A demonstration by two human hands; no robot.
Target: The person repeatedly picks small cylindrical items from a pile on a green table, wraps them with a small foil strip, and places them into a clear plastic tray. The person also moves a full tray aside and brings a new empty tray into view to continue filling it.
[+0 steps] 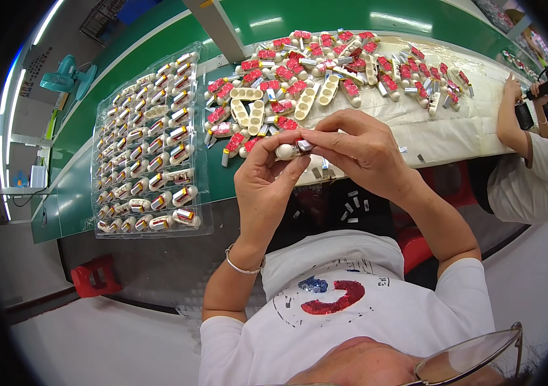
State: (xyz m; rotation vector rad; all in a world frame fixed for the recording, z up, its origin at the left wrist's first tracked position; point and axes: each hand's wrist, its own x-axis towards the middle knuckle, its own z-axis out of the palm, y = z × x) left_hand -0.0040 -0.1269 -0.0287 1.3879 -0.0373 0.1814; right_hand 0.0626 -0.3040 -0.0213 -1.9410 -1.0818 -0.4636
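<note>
Above the table's front edge, my left hand (265, 183) pinches a small cream rounded piece (285, 152) between thumb and fingers. A short silver-and-white block (304, 145) sits at the right end of that piece. The thumb and fingertips of my right hand (367, 151) are closed on this block, so both hands meet at the same part. Just beyond them lies a heap of similar cream pieces (351, 90) with red labels, several with a silver block attached. Cream strips with round hollows (306, 103) lie among the heap.
At left, a clear plastic tray (204, 193) holds rows of cream pieces with yellow-and-silver blocks. A metal post (217, 29) rises behind the heap. Another person (531, 174) works at right. Red stools (96, 275) stand below the green table (71, 202); small silver bits (353, 204) lie on my lap.
</note>
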